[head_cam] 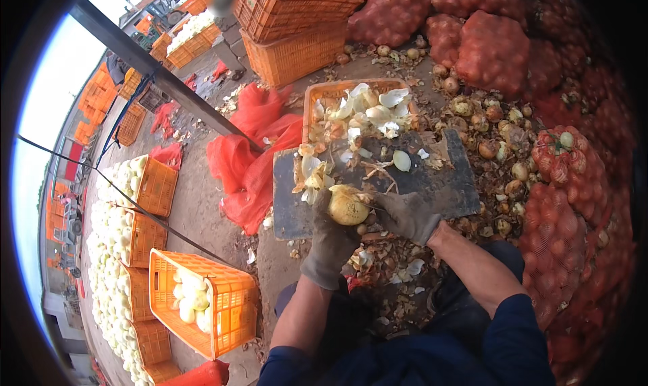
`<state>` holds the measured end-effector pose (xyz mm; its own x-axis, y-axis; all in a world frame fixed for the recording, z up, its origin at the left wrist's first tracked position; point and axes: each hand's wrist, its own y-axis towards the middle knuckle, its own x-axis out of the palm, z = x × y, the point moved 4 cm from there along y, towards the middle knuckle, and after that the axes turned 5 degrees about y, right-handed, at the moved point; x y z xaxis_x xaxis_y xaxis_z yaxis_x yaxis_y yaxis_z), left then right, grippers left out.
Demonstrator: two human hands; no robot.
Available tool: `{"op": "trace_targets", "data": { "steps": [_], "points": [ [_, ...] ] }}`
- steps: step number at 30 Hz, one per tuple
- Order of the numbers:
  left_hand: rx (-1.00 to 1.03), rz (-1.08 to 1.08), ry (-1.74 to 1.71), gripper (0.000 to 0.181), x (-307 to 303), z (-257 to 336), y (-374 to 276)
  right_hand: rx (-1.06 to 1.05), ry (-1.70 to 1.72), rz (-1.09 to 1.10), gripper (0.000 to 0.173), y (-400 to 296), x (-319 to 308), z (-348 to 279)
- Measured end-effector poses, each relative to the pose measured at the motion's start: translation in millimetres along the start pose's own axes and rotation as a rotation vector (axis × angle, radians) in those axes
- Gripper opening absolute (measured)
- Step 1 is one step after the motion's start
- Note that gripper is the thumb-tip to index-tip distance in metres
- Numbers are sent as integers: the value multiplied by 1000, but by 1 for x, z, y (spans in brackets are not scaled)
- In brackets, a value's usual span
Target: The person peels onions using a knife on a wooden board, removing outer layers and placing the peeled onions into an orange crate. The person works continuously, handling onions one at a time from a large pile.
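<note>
An unpeeled yellow onion (348,205) is gripped in my left hand (331,239), which wears a grey work glove, above the near edge of a dark board (425,183). My gloved right hand (407,215) is closed at the onion's right side, on what looks like a thin knife, mostly hidden by the fingers. Onion skins (315,172) and a pale peeled onion piece (402,161) lie on the board. Just beyond it, an orange plastic crate (309,107) holds peeled onion layers.
An orange crate (235,305) with peeled onions stands at lower left, near more filled crates (157,186). Red mesh sacks of onions (493,52) are piled at right, with loose onions and skins beside the board. A dark pole (167,82) and empty red netting (253,153) are at left; a person stands farther off.
</note>
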<state>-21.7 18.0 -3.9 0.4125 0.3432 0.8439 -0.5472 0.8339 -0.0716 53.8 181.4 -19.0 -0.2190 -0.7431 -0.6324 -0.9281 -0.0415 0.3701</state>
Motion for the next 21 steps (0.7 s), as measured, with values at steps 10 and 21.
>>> {"op": "trace_targets", "data": {
  "steps": [10, 21],
  "points": [
    [135, 159, 424, 50, 5, 8, -6, 799, 943, -377, 37, -13, -13, -9],
    [46, 199, 447, 56, 23, 5, -1, 234, 483, 279, 43, 5, -20, -10]
  ]
}}
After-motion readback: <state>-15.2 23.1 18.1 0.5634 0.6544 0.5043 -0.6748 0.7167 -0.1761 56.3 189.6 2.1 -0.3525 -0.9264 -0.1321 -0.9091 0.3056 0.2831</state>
